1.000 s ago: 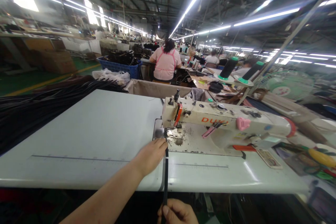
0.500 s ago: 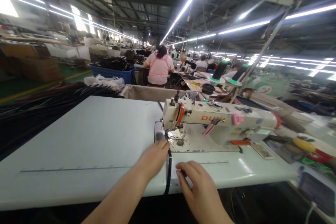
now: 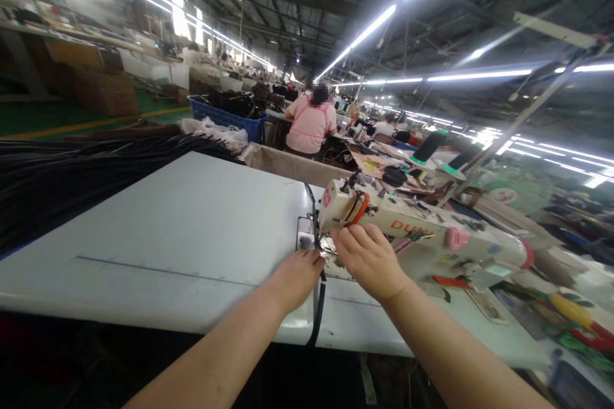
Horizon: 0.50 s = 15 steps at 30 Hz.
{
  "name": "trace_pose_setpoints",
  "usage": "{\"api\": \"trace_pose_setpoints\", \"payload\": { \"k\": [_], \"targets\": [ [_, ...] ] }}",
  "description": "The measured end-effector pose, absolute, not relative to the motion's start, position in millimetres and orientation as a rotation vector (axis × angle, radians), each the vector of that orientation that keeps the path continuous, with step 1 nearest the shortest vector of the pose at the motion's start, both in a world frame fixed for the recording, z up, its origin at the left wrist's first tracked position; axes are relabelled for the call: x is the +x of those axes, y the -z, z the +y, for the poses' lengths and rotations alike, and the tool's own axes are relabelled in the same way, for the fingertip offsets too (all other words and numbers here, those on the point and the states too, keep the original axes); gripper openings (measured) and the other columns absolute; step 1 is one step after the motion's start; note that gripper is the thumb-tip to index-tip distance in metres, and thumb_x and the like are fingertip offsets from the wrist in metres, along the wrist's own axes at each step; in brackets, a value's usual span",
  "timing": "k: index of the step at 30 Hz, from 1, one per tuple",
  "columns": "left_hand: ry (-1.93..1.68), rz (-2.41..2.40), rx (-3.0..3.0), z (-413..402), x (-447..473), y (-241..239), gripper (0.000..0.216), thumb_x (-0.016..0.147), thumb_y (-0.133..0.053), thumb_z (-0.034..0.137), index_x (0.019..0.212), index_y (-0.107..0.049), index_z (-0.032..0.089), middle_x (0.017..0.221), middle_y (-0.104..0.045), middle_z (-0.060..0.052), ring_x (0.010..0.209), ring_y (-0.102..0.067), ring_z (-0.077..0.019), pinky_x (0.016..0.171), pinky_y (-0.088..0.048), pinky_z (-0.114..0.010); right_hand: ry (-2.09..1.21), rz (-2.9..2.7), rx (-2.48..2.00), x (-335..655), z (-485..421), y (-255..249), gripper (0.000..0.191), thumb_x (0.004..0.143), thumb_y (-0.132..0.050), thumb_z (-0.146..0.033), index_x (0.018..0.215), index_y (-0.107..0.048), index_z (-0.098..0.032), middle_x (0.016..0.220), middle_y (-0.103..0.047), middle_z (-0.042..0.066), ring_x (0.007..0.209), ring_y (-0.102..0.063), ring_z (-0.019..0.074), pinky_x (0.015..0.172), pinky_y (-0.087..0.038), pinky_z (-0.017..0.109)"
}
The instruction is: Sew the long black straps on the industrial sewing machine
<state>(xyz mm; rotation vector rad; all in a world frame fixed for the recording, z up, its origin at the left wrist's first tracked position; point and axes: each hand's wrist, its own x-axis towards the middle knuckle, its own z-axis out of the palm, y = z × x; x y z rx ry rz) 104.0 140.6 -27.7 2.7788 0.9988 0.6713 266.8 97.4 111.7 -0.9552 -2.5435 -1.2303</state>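
A narrow black strap (image 3: 318,313) runs over the table's front edge and up to the needle area of a white sewing machine (image 3: 407,217). My left hand (image 3: 300,278) is closed at the strap just in front of the presser foot, its fingertips on the strip. Raised against the machine's head is my right hand (image 3: 369,259), fingers curled in beside the needle bar. Whatever those fingers grip is hidden behind them. Behind the foot, more of the black strip shows along the machine's left side.
The pale table (image 3: 201,223) carries a printed ruler line. Black straps (image 3: 86,172) are heaped at the left, near a blue basket (image 3: 225,118). Thread cones (image 3: 429,147) stand behind the machine. A person in pink (image 3: 309,124) sits ahead.
My right hand has risen from above the table's front edge to the machine's head. My left hand stays at the strap. The view has turned left and tilted.
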Motion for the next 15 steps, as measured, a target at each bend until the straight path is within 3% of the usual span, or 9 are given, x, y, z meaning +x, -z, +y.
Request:
{"api": "trace_pose_setpoints", "payload": {
  "k": [5, 15],
  "targets": [
    [-0.708, 0.969, 2.75, 142.1, 103.0, 26.4, 0.021, 0.095, -0.055, 0.01, 0.113, -0.063, 0.017, 0.117, -0.068, -0.013, 0.108, -0.068, -0.028, 0.101, -0.055, -0.045, 1.133, -2.678, -0.98, 271.4, 112.0, -118.7, 0.036, 0.106, -0.041, -0.003, 0.102, -0.075, -0.017, 0.093, -0.071, 0.009, 0.089, -0.056, 0.0242, 0.086, -0.045, 0.042],
    [-0.821, 1.114, 2.623, 146.5, 104.5, 28.0, 0.033, 0.097, -0.045, 0.009, 0.127, -0.057, 0.015, 0.129, -0.063, -0.015, 0.121, -0.061, -0.0276, 0.114, -0.047, -0.047, 1.195, -2.725, -0.869, 276.7, 118.2, -118.4, 0.034, 0.104, -0.043, -0.003, 0.105, -0.074, -0.016, 0.103, -0.074, 0.01, 0.089, -0.056, 0.0252, 0.083, -0.044, 0.042]
  ]
}}
